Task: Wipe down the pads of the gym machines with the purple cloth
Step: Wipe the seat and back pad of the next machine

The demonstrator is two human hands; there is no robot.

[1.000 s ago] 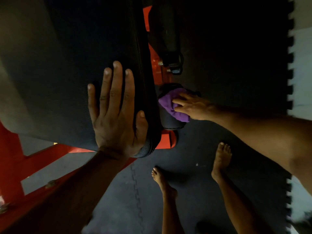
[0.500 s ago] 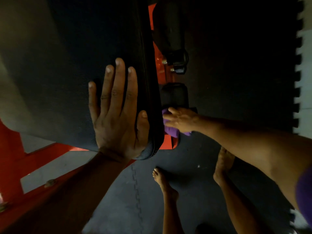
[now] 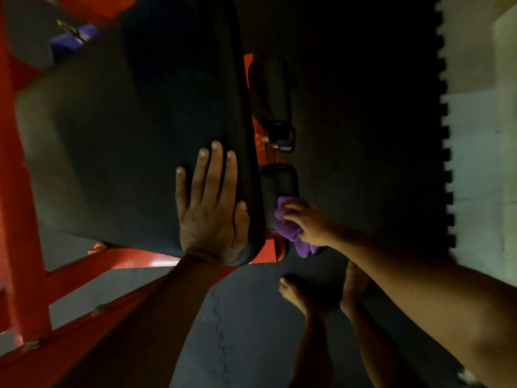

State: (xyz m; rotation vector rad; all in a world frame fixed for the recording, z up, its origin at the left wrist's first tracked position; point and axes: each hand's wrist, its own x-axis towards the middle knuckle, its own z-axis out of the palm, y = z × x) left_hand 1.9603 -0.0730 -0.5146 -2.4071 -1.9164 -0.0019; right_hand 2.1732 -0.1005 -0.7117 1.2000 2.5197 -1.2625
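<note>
The purple cloth (image 3: 291, 229) is gripped bunched in the right hand (image 3: 310, 225) against the small roller pad (image 3: 279, 183), judged mid-wipe, while the large pad (image 3: 140, 135) is braced by the flat, released left hand (image 3: 209, 208); the upper roller (image 3: 270, 91) seems left.

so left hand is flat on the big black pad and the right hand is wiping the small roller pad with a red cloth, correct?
Not quite: the cloth is purple, not red, per the head view. The rest holds: left hand flat on the big black pad, right hand wiping the small roller pad.
</note>
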